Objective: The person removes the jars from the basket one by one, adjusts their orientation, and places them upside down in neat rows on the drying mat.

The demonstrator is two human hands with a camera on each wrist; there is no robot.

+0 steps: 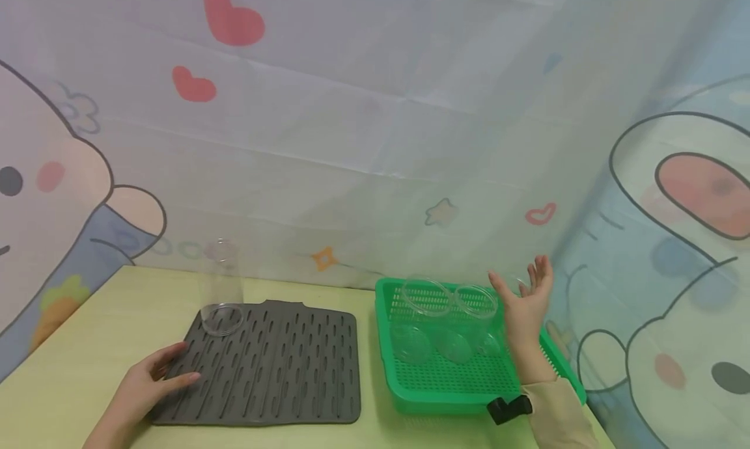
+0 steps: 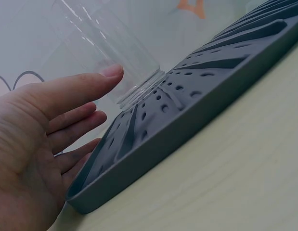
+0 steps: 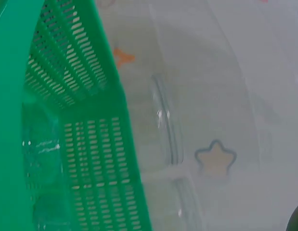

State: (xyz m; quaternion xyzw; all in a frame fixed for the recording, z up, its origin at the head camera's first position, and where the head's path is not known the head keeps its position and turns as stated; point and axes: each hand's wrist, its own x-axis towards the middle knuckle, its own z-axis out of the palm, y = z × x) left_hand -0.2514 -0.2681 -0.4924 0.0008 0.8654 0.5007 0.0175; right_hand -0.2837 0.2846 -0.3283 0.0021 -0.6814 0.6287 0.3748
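Note:
My left hand (image 1: 143,384) is at the left edge of a grey slotted drying mat (image 1: 281,364), thumb and fingers loosely spread. In the left wrist view, the left hand (image 2: 47,115) has its thumb over the raised rim of the mat (image 2: 153,154), fingertips beside the edge. A tall clear cup (image 1: 221,286) stands mouth down on the mat's back left corner. Over the right side of a green basket (image 1: 445,403) my right hand (image 1: 527,306) is raised, fingers apart, holding nothing. Clear cups (image 1: 426,299) stand mouth up in the basket, one partly hidden behind this hand.
A pale yellow table (image 1: 76,377) carries the mat on the left and the basket on the right. Behind it hangs a printed cloth (image 1: 363,143) with hearts and cartoon animals. A black strap piece (image 1: 510,408) is at the right sleeve, overlapping the basket's front rim.

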